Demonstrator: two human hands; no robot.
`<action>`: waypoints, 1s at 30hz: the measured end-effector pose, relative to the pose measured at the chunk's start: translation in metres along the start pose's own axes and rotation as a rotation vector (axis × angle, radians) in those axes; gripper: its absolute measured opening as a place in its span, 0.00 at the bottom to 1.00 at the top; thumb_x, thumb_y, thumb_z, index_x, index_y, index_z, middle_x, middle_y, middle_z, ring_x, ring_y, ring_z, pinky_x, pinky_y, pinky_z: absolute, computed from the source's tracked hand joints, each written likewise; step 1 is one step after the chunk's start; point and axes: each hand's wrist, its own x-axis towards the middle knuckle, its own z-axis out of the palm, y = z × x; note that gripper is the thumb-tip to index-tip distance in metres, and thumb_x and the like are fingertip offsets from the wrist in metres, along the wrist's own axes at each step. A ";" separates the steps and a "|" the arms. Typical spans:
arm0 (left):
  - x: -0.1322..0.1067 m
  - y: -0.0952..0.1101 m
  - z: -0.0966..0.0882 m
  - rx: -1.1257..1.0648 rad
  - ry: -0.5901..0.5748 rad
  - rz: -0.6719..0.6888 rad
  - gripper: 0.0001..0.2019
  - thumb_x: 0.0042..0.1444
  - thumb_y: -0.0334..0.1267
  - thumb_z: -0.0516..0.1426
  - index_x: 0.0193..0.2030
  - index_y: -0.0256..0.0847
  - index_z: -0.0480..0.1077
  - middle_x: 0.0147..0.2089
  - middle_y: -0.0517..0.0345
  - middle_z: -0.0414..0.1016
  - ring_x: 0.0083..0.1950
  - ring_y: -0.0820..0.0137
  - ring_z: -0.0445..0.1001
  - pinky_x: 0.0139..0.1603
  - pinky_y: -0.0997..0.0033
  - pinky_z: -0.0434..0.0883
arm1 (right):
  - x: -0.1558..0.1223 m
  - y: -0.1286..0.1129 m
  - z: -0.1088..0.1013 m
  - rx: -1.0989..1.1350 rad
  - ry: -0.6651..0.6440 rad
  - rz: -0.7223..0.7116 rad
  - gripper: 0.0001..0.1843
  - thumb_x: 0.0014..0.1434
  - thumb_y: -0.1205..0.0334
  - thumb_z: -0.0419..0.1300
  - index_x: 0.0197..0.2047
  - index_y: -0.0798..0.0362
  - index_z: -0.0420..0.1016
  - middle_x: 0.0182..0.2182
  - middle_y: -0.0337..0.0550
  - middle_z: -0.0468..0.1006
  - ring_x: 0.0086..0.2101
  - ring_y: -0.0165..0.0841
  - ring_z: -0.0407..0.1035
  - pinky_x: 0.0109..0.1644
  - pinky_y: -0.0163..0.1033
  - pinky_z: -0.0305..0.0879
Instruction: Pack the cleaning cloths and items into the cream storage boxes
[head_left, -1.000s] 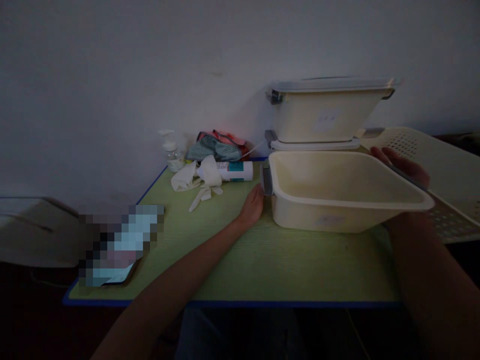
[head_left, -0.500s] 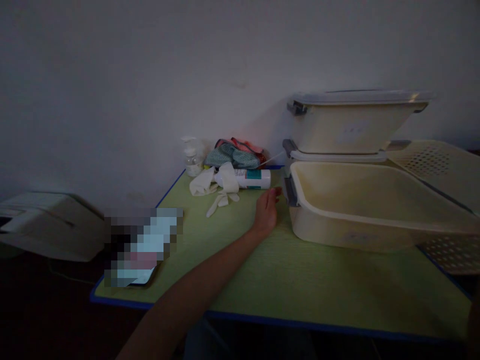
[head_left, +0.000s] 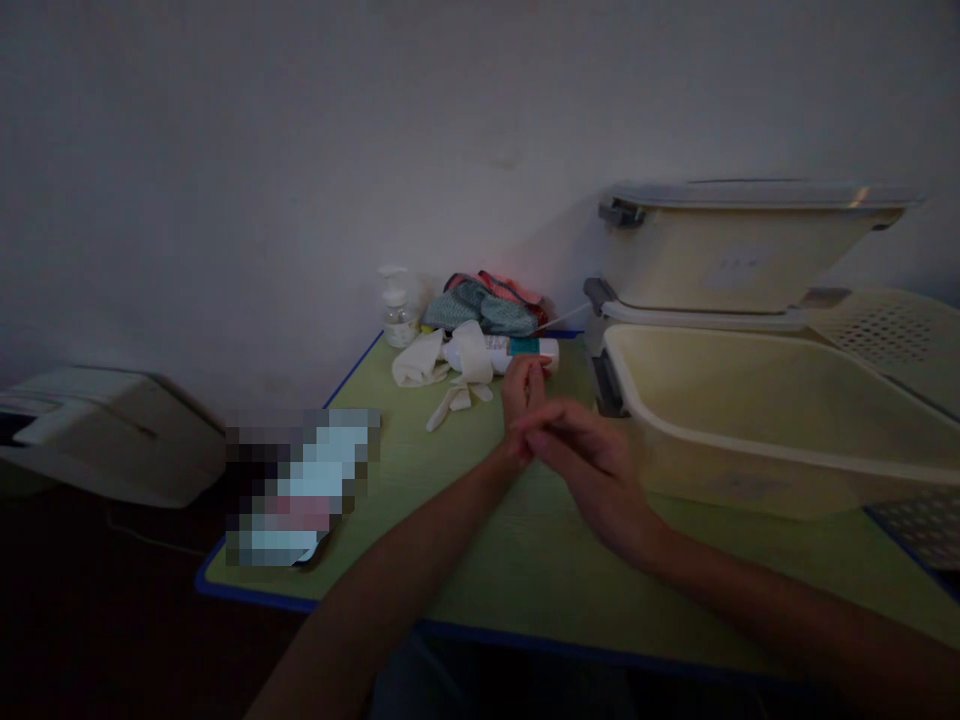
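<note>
Green table (head_left: 420, 460): pixelated phone (head_left: 322, 470) at left, then pump bottle (head_left: 400, 325), white gloves (head_left: 420, 362), cloth (head_left: 480, 305) behind, bottle (head_left: 501, 350) on its side. Left hand (head_left: 523, 388) just before bottle, fingers loosely bent; cannot tell if anything held. Right hand (head_left: 600, 475) narrow, fingertips at left wrist; grip or touch, cannot tell. Open tub (head_left: 712, 485) right of hands, lidded box (head_left: 735, 262) behind, perforated basket (head_left: 900, 335) far right.

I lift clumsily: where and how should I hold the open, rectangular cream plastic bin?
Likely by the thick cream rim, from both sides, left grip beside the grey plastic clip: the bin stands upright and wide, rim around its open top. Its right end leaves the picture.
</note>
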 end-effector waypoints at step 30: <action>0.078 -0.003 -0.038 0.816 0.025 0.262 0.31 0.48 0.32 0.55 0.61 0.27 0.55 0.68 0.34 0.43 0.70 0.54 0.39 0.66 0.49 0.37 | 0.021 0.101 -0.003 0.122 0.273 0.264 0.02 0.44 0.65 0.55 0.26 0.51 0.65 0.22 0.33 0.65 0.24 0.27 0.60 0.30 0.35 0.59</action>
